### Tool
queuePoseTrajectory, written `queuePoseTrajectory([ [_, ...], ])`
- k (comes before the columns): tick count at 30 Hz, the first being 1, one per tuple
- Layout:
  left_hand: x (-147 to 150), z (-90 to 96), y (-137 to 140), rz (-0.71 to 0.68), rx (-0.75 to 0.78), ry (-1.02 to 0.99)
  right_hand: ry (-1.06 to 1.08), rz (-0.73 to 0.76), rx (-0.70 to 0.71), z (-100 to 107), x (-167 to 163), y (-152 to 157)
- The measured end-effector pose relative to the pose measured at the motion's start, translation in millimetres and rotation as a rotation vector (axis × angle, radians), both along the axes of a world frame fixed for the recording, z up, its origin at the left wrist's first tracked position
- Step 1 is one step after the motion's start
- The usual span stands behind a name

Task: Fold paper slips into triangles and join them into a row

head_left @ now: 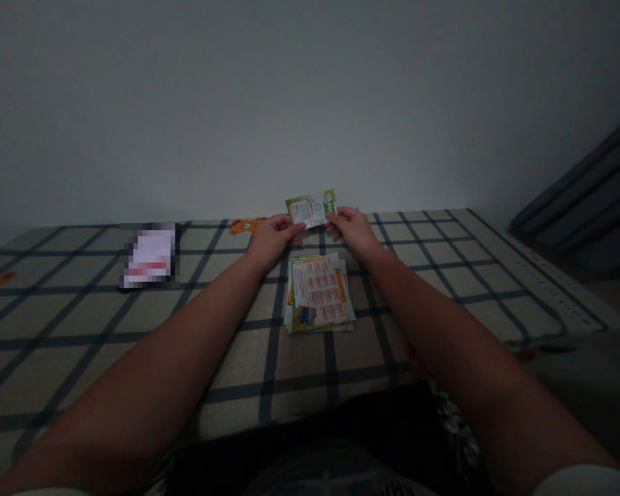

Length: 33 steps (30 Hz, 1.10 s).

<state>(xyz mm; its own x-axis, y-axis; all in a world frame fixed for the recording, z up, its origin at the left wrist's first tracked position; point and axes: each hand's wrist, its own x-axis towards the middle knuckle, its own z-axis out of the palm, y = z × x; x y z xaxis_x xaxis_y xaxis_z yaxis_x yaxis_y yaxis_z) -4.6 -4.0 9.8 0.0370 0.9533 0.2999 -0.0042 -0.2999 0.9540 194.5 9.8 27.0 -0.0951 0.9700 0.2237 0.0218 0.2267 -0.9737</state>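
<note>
From my end: one green-and-white card (313, 208) up, near the middle of the table's (300, 365) far edge, tilted towards me. Left hand (273, 238) pinches its lower left part, thumb on top; right hand (355, 229) pinches the lower right corner. Can't tell if the card touches the cloth.

Progress, as I read it: one card in hand, not set down. The stack of printed cards (320, 293) lies loose between the forearms, midway from far edge to near edge, corners poking out unevenly, so not squared up. Whether those are handled or waiting, I can't say. A pale green sliver (356, 209) shows behind the right hand; too small for me to identify. Blurred-out phone-like object (151, 255) sits towards the far left corner, well apart, untouched.
</note>
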Motion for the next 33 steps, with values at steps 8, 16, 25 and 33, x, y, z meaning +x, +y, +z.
queuePoseTrajectory([
  [8, 0.4, -6.9, 2.8, -0.043, -0.022, -0.058, -0.054, 0.051, 0.032, -3.7, -0.7, 2.2],
  [16, 0.0, -6.0, 1.5, -0.059, -0.036, -0.095, 0.067, 0.131, -0.040, 0.5, -1.2, -3.2],
  [25, 3.7, -2.2, -4.7, -0.098, -0.038, -0.032, 0.013, 0.090, -0.021, -4.6, -4.3, -0.2],
  [33, -0.3, -5.5, 1.3, 0.017, -0.014, -0.138, -0.143, 0.058, 0.014, 0.5, -1.8, -3.5],
])
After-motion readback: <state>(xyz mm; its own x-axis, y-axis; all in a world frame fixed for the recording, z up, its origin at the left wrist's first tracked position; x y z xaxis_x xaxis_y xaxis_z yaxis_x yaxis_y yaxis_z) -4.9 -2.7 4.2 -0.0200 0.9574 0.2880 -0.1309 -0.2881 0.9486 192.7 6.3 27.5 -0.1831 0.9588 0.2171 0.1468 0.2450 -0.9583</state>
